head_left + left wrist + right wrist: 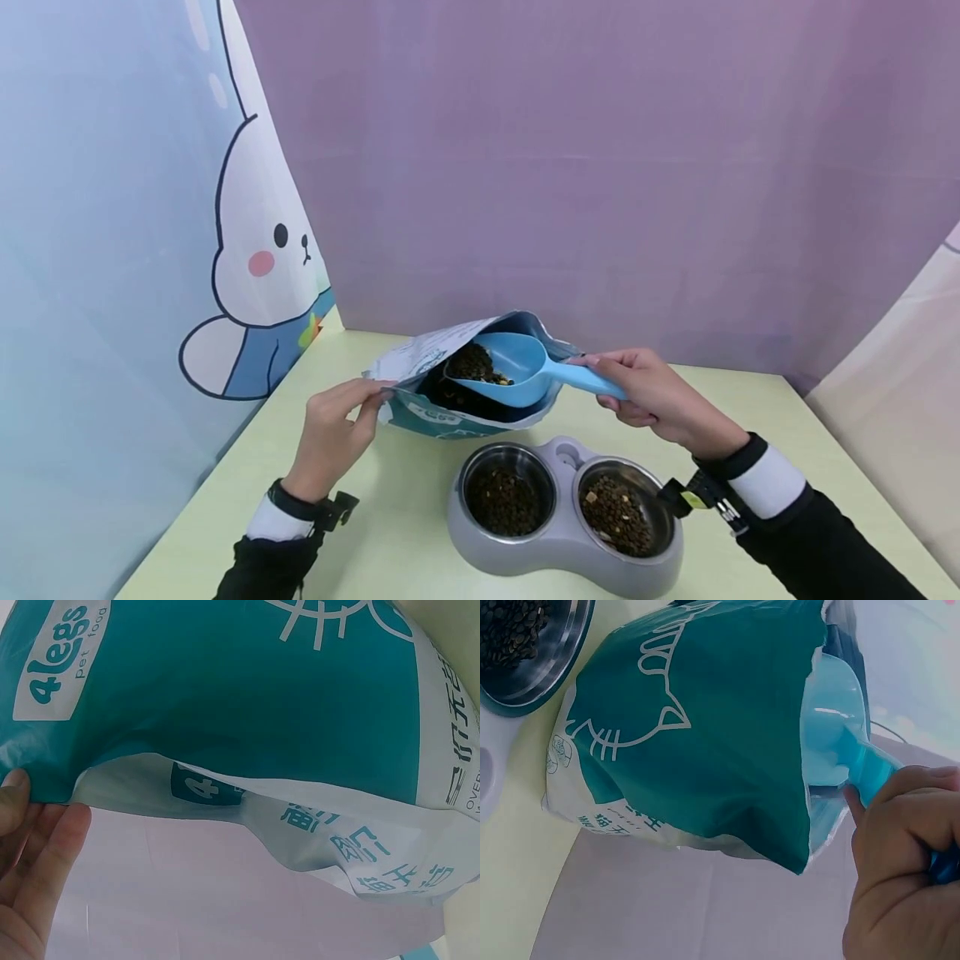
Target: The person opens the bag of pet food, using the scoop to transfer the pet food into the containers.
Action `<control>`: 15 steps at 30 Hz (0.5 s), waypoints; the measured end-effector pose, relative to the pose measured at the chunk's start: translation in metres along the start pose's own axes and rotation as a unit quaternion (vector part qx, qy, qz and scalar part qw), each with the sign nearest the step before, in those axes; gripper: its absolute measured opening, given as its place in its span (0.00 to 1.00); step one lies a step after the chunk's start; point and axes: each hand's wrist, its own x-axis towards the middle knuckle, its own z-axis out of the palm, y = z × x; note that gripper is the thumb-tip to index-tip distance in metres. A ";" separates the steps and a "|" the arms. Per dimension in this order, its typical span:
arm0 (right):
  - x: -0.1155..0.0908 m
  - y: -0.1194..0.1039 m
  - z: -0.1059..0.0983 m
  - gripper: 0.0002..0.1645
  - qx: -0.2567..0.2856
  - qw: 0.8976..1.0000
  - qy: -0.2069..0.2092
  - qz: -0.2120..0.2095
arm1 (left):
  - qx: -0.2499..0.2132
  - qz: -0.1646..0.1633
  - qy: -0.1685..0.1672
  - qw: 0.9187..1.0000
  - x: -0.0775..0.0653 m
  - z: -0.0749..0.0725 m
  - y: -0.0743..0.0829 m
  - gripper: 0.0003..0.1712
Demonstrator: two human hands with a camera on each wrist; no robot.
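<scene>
My left hand [337, 429] pinches the left corner of an opened pet food bag [442, 425], teal and white, its mouth gaping toward me. In the left wrist view the thumb and fingers [56, 862] grip the bag's edge. With my right hand [648, 396] I hold the handle of a light blue scoop [525, 367], tilted inside the bag's mouth. Dark brown kibble [476, 364] lies in the scoop's front end. The right wrist view shows the scoop [832, 727] partly hidden by the bag's teal front [735, 742].
Nearer to me, a grey double feeder [562, 533] stands on the pale yellow table [397, 508]. Its two steel bowls hold brown kibble, the left [502, 500] and the right [618, 512]. A purple curtain [600, 183] closes the back, and a printed rabbit sheet [112, 250] hangs at the left.
</scene>
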 end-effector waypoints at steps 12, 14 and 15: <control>-0.014 -0.001 -0.012 0.25 0.026 1.000 -0.018 0.001 | 0.003 0.004 0.004 1.000 -0.001 0.004 -0.001 0.18; -0.017 -0.002 -0.015 0.26 0.029 0.999 -0.021 -0.001 | 0.004 0.005 0.006 1.000 -0.001 0.004 0.000 0.18; -0.019 -0.003 -0.017 0.26 0.029 0.999 -0.023 -0.003 | 0.003 0.003 0.006 1.000 -0.002 0.004 0.000 0.18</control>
